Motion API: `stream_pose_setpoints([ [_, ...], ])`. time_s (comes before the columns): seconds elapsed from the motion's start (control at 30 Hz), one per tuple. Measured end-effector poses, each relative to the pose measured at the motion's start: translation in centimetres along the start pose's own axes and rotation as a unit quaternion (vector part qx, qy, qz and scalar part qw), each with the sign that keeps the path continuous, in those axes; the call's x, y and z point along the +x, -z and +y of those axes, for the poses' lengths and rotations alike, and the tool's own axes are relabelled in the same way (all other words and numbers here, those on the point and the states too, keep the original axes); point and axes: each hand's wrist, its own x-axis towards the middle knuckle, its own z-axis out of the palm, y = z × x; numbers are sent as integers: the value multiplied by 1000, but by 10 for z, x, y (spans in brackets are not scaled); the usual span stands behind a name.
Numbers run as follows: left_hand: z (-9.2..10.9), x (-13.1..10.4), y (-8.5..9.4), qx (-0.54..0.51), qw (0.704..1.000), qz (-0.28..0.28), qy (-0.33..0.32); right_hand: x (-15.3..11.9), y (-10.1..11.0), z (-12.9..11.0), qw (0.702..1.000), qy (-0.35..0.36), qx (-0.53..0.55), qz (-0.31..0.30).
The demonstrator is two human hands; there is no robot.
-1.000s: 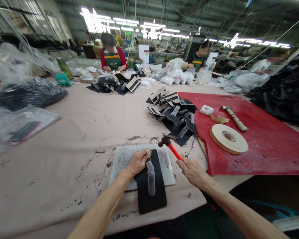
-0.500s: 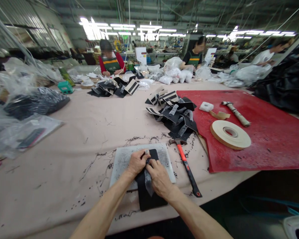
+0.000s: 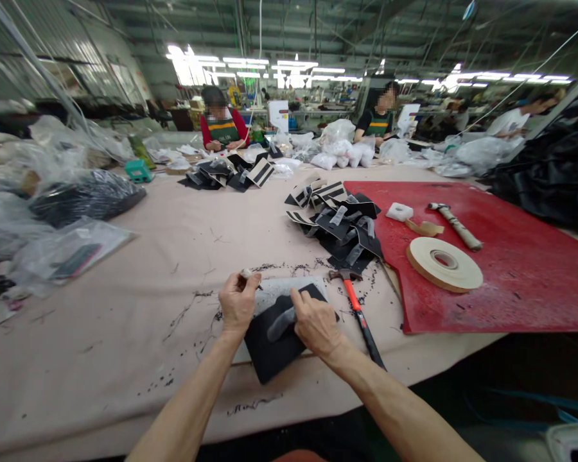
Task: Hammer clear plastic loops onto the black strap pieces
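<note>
My left hand (image 3: 237,303) is pinched around a small tool with a pale round end (image 3: 245,274) and a thin dark tip; most of it is hidden by the fingers. A flat black panel (image 3: 268,359) lies tilted across a speckled whitish board (image 3: 275,287). Along the panel runs a grey, plastic-looking strap (image 3: 280,325). My right hand (image 3: 316,321) is closed at the strap's upper end, gripping the panel there; the exact grip is hidden under the fingers. To the right of that hand rests a claw hammer (image 3: 354,300) with a red and black handle.
Beyond the board lies a pile of similar black panels (image 3: 340,224), with another pile (image 3: 226,172) farther back. A red sheet (image 3: 520,269) carries a tape roll (image 3: 444,263) and a second hammer (image 3: 457,226). Plastic bags (image 3: 72,192) crowd the left; co-workers sit opposite.
My left hand has lifted away leftward from the panel with the small tool. The black panel has turned on the board, its near end swinging left, with my right hand on it.
</note>
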Motion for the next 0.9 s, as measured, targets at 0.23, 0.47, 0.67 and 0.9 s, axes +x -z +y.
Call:
stream_pose_setpoints([
  [0.23,-19,-20,0,-5,998,-56,28,-19,-4,-9,980,-156,115,-49],
  [0.47,-39,-33,-41,-88,973,-200,76,-42,-36,-25,956,-185,216,-66],
  [0.67,-45,-33,-64,-114,942,-303,94,-47,-43,-21,957,-158,234,-71],
  [0.9,-53,-35,-62,-74,930,-355,68,-50,-46,-10,954,-132,259,-77],
])
